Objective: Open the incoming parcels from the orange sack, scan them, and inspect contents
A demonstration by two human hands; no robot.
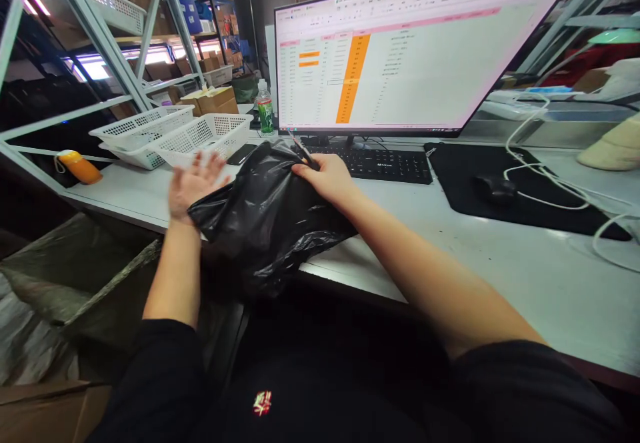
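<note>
A crumpled black plastic bag (270,209) hangs over the front edge of the desk, between my hands. My left hand (193,189) is open, palm up and fingers spread, beside the bag's left corner, which overlaps the wrist. Closed around a slim tool with a dark handle and a thin pointed metal end (306,153), my right hand (327,175) is at the bag's upper right edge. The tool's exact kind is not clear. Whether those fingers also pinch the plastic, I cannot tell.
Behind my hands stand a monitor (400,63) and a black keyboard (390,165). White baskets (210,137), a green-labelled bottle (265,109) and an orange bottle (80,166) are left; a mouse (495,189) and loose white cables (550,179) lie right. Metal shelving (113,49) rises at left.
</note>
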